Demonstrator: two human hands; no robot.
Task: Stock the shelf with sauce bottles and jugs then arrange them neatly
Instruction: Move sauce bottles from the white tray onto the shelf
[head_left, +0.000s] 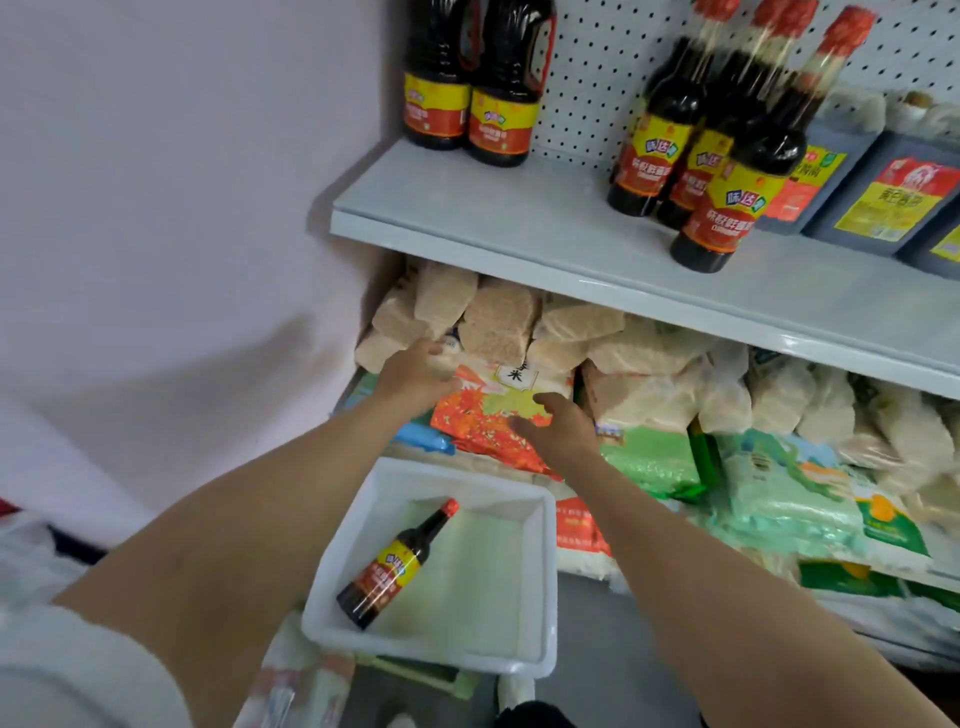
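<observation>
One dark sauce bottle with a red cap and yellow-red label (393, 565) lies on its side, alone, in the white rectangular plastic tub (540, 582) below both outstretched arms.

On the pale grey metal shelf (498, 218) stand two dark handled jugs (470, 83) at the left, three tall red-capped sauce bottles (717, 150) in the middle, and square dark jugs (883, 197) at the right, cut off by the frame edge. The left hand (415, 376) rests with loose fingers on the orange leaf-printed rice bag (493, 415); the right hand (558, 428) hovers flat and empty just beside it.
</observation>
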